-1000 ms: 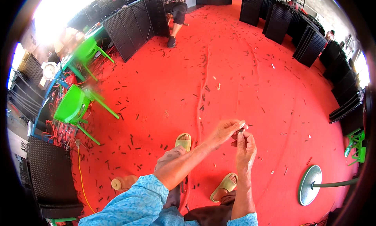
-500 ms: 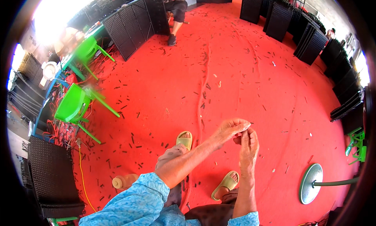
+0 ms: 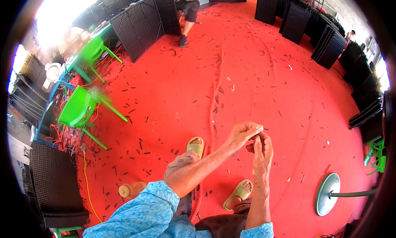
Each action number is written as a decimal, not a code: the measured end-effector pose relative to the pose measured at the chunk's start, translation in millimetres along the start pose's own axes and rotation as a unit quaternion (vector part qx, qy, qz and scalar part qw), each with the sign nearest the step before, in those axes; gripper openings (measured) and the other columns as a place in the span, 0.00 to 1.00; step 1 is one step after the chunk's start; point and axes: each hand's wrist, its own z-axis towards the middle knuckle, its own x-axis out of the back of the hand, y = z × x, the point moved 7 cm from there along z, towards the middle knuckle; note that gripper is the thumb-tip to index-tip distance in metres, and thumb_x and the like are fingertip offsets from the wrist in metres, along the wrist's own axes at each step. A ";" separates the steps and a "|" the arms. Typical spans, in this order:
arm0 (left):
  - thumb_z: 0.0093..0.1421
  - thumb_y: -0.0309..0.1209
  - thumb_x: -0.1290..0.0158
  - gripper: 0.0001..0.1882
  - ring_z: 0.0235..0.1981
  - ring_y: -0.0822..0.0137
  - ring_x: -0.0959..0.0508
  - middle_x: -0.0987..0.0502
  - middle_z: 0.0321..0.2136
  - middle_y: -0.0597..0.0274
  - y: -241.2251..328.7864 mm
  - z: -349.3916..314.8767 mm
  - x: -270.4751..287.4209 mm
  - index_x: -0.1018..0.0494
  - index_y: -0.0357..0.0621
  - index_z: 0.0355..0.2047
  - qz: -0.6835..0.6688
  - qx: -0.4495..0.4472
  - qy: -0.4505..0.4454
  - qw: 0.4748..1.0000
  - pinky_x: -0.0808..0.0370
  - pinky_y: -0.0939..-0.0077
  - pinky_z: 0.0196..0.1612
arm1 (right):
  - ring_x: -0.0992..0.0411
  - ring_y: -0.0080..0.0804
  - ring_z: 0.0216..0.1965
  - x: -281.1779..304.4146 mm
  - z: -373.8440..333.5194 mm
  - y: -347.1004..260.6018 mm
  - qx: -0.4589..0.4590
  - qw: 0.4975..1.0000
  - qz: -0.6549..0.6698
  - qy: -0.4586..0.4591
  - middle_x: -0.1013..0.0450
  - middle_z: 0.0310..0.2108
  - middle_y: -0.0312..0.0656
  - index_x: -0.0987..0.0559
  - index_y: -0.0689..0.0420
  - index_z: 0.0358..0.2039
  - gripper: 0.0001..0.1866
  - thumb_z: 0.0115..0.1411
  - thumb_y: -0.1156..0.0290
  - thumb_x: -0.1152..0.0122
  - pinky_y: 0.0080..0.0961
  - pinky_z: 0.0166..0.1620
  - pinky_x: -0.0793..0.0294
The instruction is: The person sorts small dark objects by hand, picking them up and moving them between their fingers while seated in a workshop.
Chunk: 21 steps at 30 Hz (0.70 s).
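Note:
My left hand reaches across from the lower left, with thumb and forefinger pinched together. Just beside it, my right hand points upward, its fingers curled and its thumb pressed to the fingertips. The two sets of fingertips meet or almost touch. Whatever lies between them, if anything, is too small to make out. Both hands are held above the red floor covering, in front of my feet in green slide sandals.
Short dark strips litter the red floor. Green plastic chairs stand at the left beside a yellow cable. Black woven panels lean near a seated person; more panel stacks line the right. A round stand base is at lower right.
The hands keep nearly the same pose, fingertips together, with only a slight shift of the fingers. The whole view has moved a little. A hand of the seated person now shows at the panel's top.

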 end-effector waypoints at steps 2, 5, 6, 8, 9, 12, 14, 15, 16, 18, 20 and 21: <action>0.58 0.37 0.51 0.12 0.27 0.81 0.33 0.28 0.25 0.71 -0.7 -1.0 2.5 0.26 0.41 0.32 -0.004 0.004 0.005 1.000 0.35 0.85 0.31 | 0.35 0.17 0.27 -1.8 0.1 1.5 -0.012 1.000 -0.023 -0.002 0.31 0.32 0.35 0.31 0.61 0.43 0.16 0.60 0.63 0.52 0.16 0.33 0.33; 0.58 0.37 0.51 0.12 0.27 0.81 0.33 0.28 0.25 0.71 -3.1 0.5 4.9 0.26 0.41 0.31 -0.007 -0.009 0.007 1.000 0.36 0.86 0.31 | 0.35 0.17 0.27 -4.0 0.3 2.2 -0.013 1.000 -0.013 -0.005 0.31 0.32 0.34 0.31 0.62 0.42 0.16 0.60 0.63 0.52 0.16 0.33 0.33; 0.58 0.38 0.51 0.12 0.27 0.81 0.33 0.28 0.25 0.71 -3.8 0.6 5.4 0.26 0.41 0.31 -0.013 -0.007 0.011 1.000 0.36 0.86 0.31 | 0.35 0.17 0.27 -4.0 0.3 3.2 -0.013 1.000 -0.013 -0.005 0.31 0.32 0.34 0.31 0.62 0.42 0.16 0.60 0.63 0.52 0.16 0.33 0.33; 0.57 0.38 0.51 0.12 0.26 0.81 0.33 0.28 0.24 0.71 -4.2 0.7 4.5 0.26 0.41 0.31 -0.020 -0.005 0.014 1.000 0.36 0.86 0.30 | 0.35 0.17 0.27 -3.7 0.1 4.1 -0.010 1.000 -0.010 -0.008 0.31 0.32 0.34 0.31 0.61 0.41 0.16 0.60 0.63 0.52 0.16 0.33 0.33; 0.57 0.39 0.51 0.12 0.26 0.81 0.33 0.29 0.24 0.71 -3.0 0.6 4.7 0.26 0.41 0.30 -0.024 -0.011 0.019 0.999 0.36 0.86 0.30 | 0.35 0.17 0.27 -3.9 0.0 3.7 -0.010 1.000 -0.010 -0.008 0.31 0.32 0.34 0.31 0.61 0.41 0.16 0.60 0.63 0.52 0.16 0.33 0.33; 0.57 0.39 0.51 0.13 0.25 0.82 0.34 0.29 0.23 0.72 -3.1 0.9 5.7 0.27 0.42 0.30 -0.025 -0.009 0.023 0.999 0.36 0.87 0.29 | 0.35 0.17 0.26 -4.7 -0.8 1.8 -0.005 1.000 -0.013 -0.011 0.31 0.32 0.34 0.31 0.61 0.41 0.16 0.60 0.63 0.51 0.15 0.33 0.33; 0.58 0.39 0.51 0.13 0.25 0.82 0.34 0.29 0.22 0.72 -4.1 1.2 6.5 0.27 0.42 0.30 -0.022 -0.003 0.023 1.000 0.36 0.87 0.29 | 0.35 0.16 0.26 -5.0 -1.4 2.0 -0.006 1.000 -0.013 -0.013 0.30 0.31 0.34 0.31 0.61 0.42 0.15 0.60 0.63 0.52 0.15 0.33 0.33; 0.57 0.39 0.51 0.13 0.24 0.82 0.34 0.29 0.22 0.72 -4.4 1.3 7.0 0.27 0.42 0.30 -0.017 -0.001 0.022 1.000 0.36 0.88 0.28 | 0.35 0.16 0.26 -5.1 -1.4 2.4 -0.007 1.000 -0.013 -0.013 0.30 0.31 0.34 0.31 0.61 0.42 0.15 0.60 0.63 0.52 0.15 0.33 0.33; 0.57 0.39 0.51 0.13 0.24 0.82 0.34 0.29 0.22 0.72 -4.4 1.3 6.9 0.27 0.42 0.30 -0.011 0.000 0.022 1.000 0.37 0.88 0.28 | 0.35 0.17 0.26 -4.5 -1.1 2.9 -0.006 1.000 -0.012 -0.010 0.30 0.31 0.35 0.31 0.61 0.42 0.15 0.60 0.63 0.52 0.15 0.33 0.33; 0.57 0.39 0.51 0.13 0.24 0.82 0.34 0.29 0.22 0.72 -2.8 0.7 5.5 0.27 0.42 0.30 -0.018 -0.005 0.026 0.999 0.36 0.88 0.28 | 0.35 0.17 0.26 -2.9 -0.3 4.9 -0.006 1.000 -0.010 -0.008 0.30 0.31 0.35 0.30 0.60 0.41 0.15 0.60 0.63 0.52 0.15 0.33 0.32; 0.57 0.39 0.50 0.13 0.24 0.82 0.33 0.29 0.22 0.71 -2.2 0.4 5.8 0.27 0.41 0.30 -0.024 -0.011 0.031 0.999 0.36 0.88 0.28 | 0.34 0.17 0.26 -1.5 -0.4 9.4 -0.016 1.000 0.015 -0.008 0.30 0.31 0.35 0.30 0.60 0.41 0.15 0.60 0.62 0.52 0.16 0.32 0.32; 0.57 0.39 0.51 0.13 0.25 0.82 0.33 0.29 0.22 0.71 -3.4 0.8 6.4 0.27 0.41 0.30 -0.028 -0.010 0.029 0.999 0.35 0.88 0.29 | 0.34 0.17 0.26 -1.5 -1.2 8.4 -0.016 1.000 0.015 -0.008 0.30 0.31 0.35 0.30 0.60 0.41 0.15 0.60 0.62 0.52 0.16 0.32 0.32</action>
